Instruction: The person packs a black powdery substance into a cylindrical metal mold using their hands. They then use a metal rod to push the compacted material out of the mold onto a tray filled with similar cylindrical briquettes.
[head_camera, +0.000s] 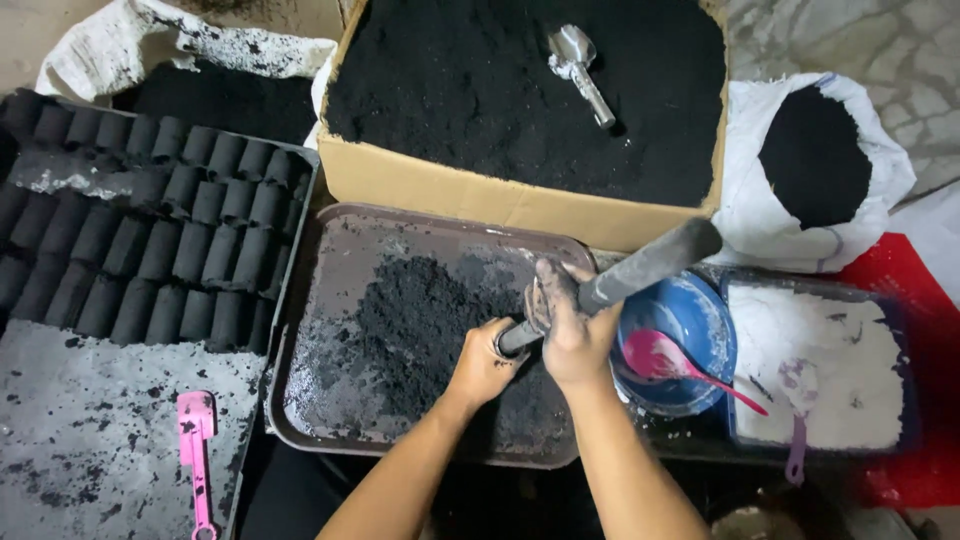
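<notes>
Gripping the metal tube (620, 275) with both fists clamped shut, left hand (485, 362) low, right hand (572, 330) higher (steadying), I'm keeping it centred over the black powder (415, 320).

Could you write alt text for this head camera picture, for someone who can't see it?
Two bare hands, left hand and right hand, grip a dark metal tube with a rod over a brown tray of black powder. Rows of black pressed cylinders lie to the left, a cardboard box of black powder behind, a blue bowl with a pink spoon to the right.
</notes>
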